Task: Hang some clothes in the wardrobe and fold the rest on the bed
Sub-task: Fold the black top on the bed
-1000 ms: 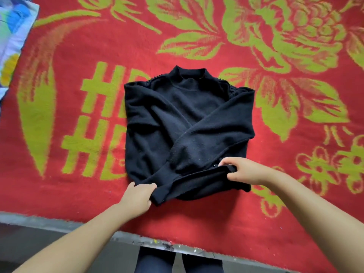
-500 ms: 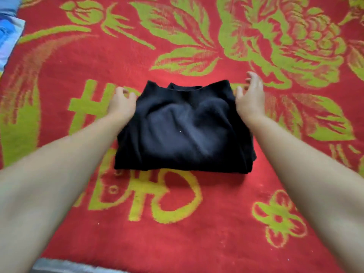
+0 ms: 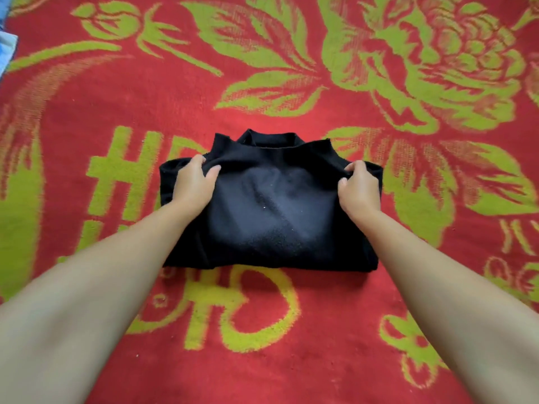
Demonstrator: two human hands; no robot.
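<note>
bed (image 3: 320,360) under us, covered edge to edge by a red blanket (image 3: 335,345) with yellow-green woven pattern. nearest to us: a looping yellow-green motif and small flower shapes on the blanket, and our two bare forearms reaching forward from the lower corners.

mid-frame: a black sweater (image 3: 271,217) lies on the blanket, folded into a compact block, its near fold edge straight and flat. the top layer is slightly humped, with a paler sheen in its middle.

our left hand (image 3: 194,185) sits on the sweater's left upper part, fingers (image 3: 198,161) curled over the cloth and thumb pressed in, gripping a bunch of the top layer. our right hand (image 3: 357,189) mirrors it on the right upper part, fingers and thumb pinching a ridge of the same layer. both hands hold fabric; neither is flat.

just beyond the hands: the sweater's collar (image 3: 271,139) shows at the far edge, standing slightly above the folded layers, with two corners of cloth flanking it.

farther out: blocky yellow-green characters on the blanket to the left of the sweater, large leaf and flower designs across the far half. at the far left edge, a sliver of pale blue and white cloth (image 3: 7,48); we cannot tell what it is.
</note>
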